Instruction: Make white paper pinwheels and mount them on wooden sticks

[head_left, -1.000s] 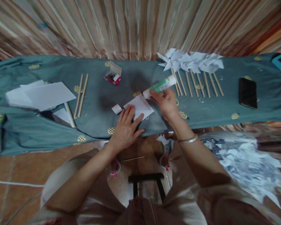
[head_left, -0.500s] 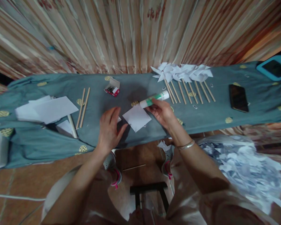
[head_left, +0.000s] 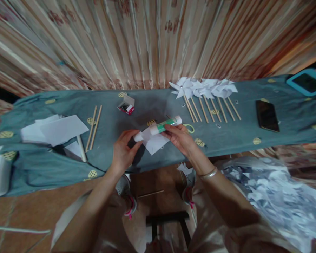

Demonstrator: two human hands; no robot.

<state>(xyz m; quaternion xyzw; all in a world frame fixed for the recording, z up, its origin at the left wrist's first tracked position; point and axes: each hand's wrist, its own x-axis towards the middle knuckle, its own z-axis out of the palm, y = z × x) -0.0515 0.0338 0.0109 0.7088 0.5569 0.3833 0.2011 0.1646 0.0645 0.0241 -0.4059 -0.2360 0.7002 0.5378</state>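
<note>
My right hand (head_left: 180,138) grips a white and green glue stick (head_left: 165,125), held nearly level above a folded white paper square (head_left: 156,142) on the teal cloth. My left hand (head_left: 123,151) pinches a small white cap (head_left: 138,137) at the glue stick's left end. Both hands sit near the front edge of the cloth-covered table (head_left: 121,116).
White paper pinwheels on wooden sticks (head_left: 205,95) lie at the back right, with a black phone (head_left: 267,110) and a teal tablet (head_left: 307,81) beyond. A small red box (head_left: 126,104), two loose sticks (head_left: 94,121) and paper sheets (head_left: 55,130) lie left. Paper scraps (head_left: 268,189) pile at the lower right.
My left hand left the paper, picked up the white cap beside it and brought it to the glue stick. My right hand drew the glue stick down and left, over the paper.
</note>
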